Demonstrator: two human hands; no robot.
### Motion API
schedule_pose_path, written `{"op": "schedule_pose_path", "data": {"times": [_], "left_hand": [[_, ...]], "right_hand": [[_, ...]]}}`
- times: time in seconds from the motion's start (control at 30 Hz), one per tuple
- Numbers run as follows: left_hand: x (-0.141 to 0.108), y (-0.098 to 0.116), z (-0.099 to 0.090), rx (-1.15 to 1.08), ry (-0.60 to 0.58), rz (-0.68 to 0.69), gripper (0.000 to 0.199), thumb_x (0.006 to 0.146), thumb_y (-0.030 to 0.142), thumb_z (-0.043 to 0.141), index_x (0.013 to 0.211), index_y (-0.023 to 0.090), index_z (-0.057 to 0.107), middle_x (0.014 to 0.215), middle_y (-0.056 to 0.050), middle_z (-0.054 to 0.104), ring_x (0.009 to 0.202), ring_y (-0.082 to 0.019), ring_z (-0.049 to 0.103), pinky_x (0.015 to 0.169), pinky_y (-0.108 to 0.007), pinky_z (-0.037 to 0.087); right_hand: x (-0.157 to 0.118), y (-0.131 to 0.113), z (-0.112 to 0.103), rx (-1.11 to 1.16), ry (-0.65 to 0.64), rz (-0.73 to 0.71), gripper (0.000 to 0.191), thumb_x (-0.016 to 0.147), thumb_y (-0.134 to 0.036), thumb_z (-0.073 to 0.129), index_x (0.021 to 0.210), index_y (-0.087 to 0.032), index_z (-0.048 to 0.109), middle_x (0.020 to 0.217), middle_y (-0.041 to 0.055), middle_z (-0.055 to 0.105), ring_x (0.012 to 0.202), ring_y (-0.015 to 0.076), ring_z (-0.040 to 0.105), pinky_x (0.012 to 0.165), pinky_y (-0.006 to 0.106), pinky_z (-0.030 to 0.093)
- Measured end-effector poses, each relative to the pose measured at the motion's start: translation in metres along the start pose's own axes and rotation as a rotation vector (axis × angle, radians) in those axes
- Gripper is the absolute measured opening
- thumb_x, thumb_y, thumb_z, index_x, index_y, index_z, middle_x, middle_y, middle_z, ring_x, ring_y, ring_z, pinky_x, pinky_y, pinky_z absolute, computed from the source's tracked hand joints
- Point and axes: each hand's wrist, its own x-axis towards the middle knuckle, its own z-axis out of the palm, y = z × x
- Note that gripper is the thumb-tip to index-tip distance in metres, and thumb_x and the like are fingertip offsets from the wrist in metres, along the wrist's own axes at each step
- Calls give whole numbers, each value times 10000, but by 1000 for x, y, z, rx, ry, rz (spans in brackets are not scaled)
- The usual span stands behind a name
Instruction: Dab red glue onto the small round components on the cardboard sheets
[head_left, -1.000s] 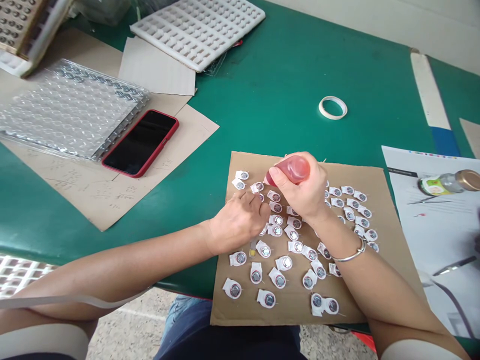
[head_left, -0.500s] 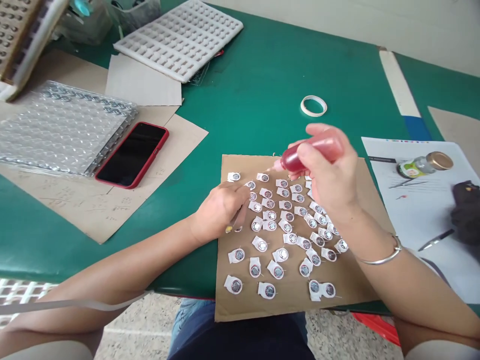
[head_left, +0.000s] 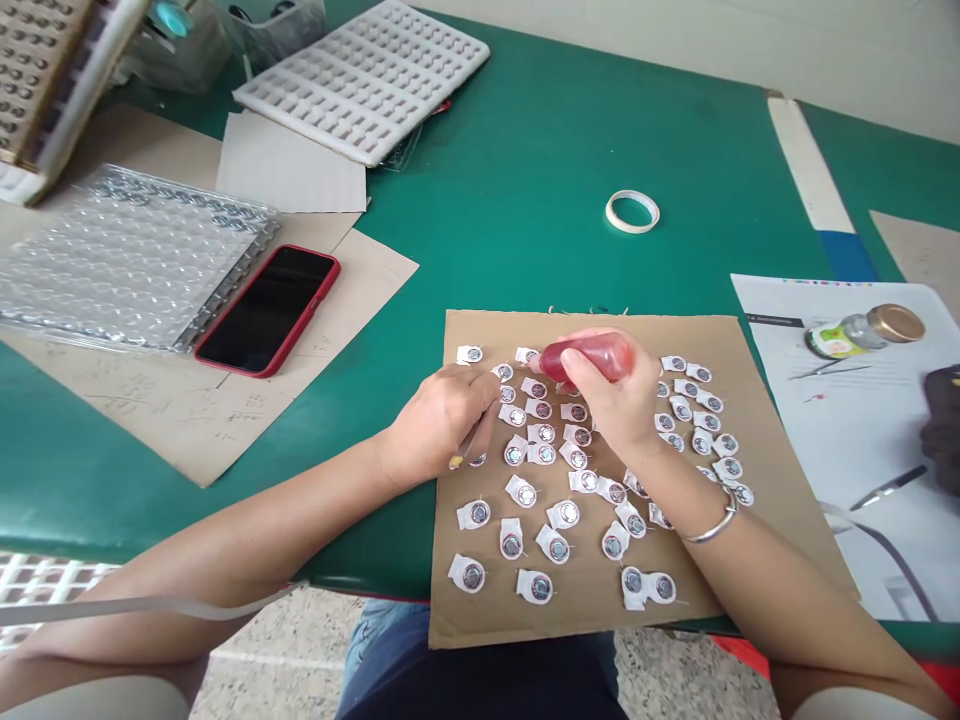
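My right hand [head_left: 611,395] is closed around a small red squeeze bottle [head_left: 589,357], tilted with its pale nozzle low to the left. The nozzle is by a round metal disc on a white tab [head_left: 527,356]; whether they touch I cannot tell. My left hand [head_left: 446,420] rests at the left edge of a brown cardboard sheet [head_left: 480,610], fingers pinched on a thin tool with a yellow end [head_left: 456,461]. Its working tip is near another tabbed disc [head_left: 503,372]. Many similar discs lie over the cardboard, some hidden under my right hand and forearm.
On the green table [head_left: 525,200] lie a phone [head_left: 268,310], a clear plastic tray [head_left: 135,260], a white slotted tray [head_left: 367,80] and a tape roll [head_left: 632,212]. At right, a glass bottle [head_left: 862,332] and a pen-like tool [head_left: 889,488] lie on printed paper [head_left: 772,300].
My right hand has moved down and left with the red squeeze bottle, bringing its nozzle low beside a disc. More discs at the right are uncovered. My left hand stays almost where it was.
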Motion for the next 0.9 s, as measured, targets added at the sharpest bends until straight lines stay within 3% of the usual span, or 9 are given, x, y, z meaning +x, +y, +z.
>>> {"op": "schedule_pose_path", "data": {"times": [0.63, 0.9], "left_hand": [[-4, -3, -1, -11, -29, -4, 99, 777, 101, 456, 728, 157, 521, 636, -43, 566, 598, -150, 550, 585, -298, 465], [0, 0, -1, 9, -17, -36, 132, 790, 100, 429, 703, 156, 511, 613, -36, 559, 595, -150, 548, 608, -302, 472]], "right_hand": [[-2, 4, 5, -8, -37, -29, 235, 740, -358, 641, 921, -214, 600, 944, 27, 665, 871, 162, 645, 777, 338, 563], [-2, -4, 3, -129, 0, -193, 206, 707, -312, 681, 878, -216, 616, 878, 12, 693, 818, 145, 652, 757, 304, 541]]}}
